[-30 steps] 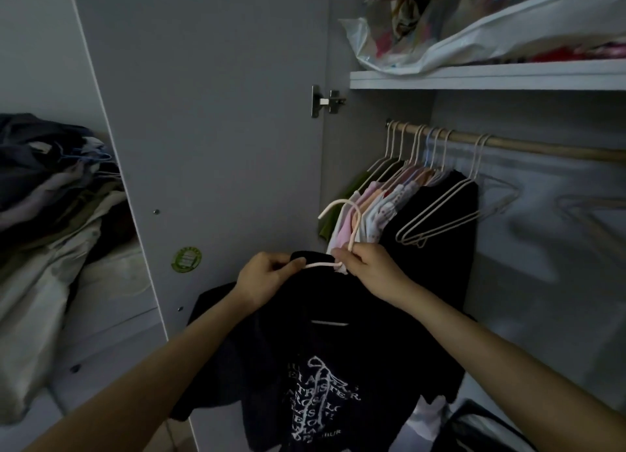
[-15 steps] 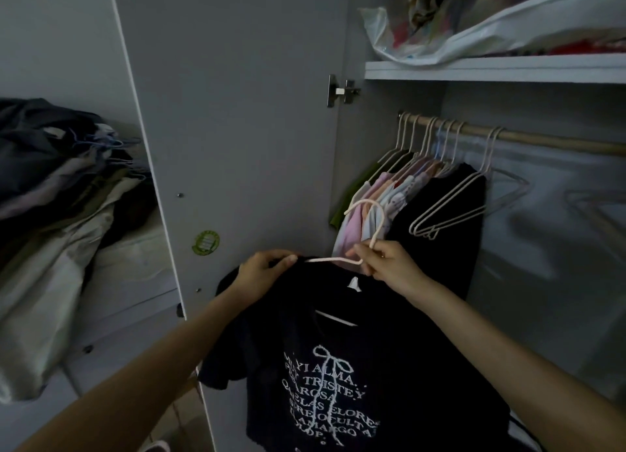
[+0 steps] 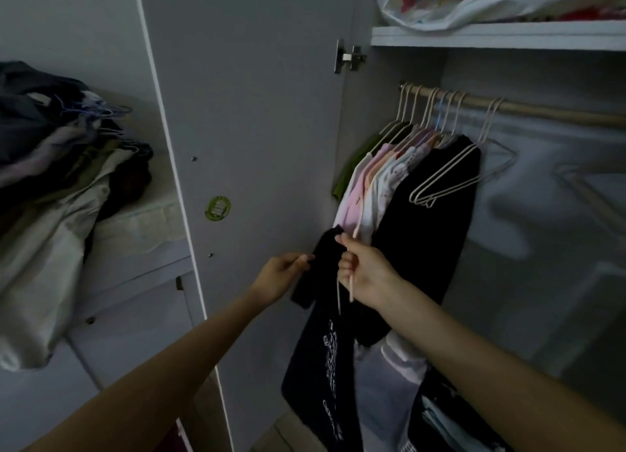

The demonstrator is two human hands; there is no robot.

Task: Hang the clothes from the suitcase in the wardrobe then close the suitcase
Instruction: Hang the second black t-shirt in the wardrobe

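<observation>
Open wardrobe | two hands: left pinches one black shirt | right grips one hanger

Rod bare to the right of two empty hangers, its left end crowded with hung clothes, shelf close above rod, open door bounding the left, bags below.

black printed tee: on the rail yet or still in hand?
Not on the rail. The black tee hangs below the wooden rail; right hand grips its hanger, left hand pinches a sleeve.
</observation>
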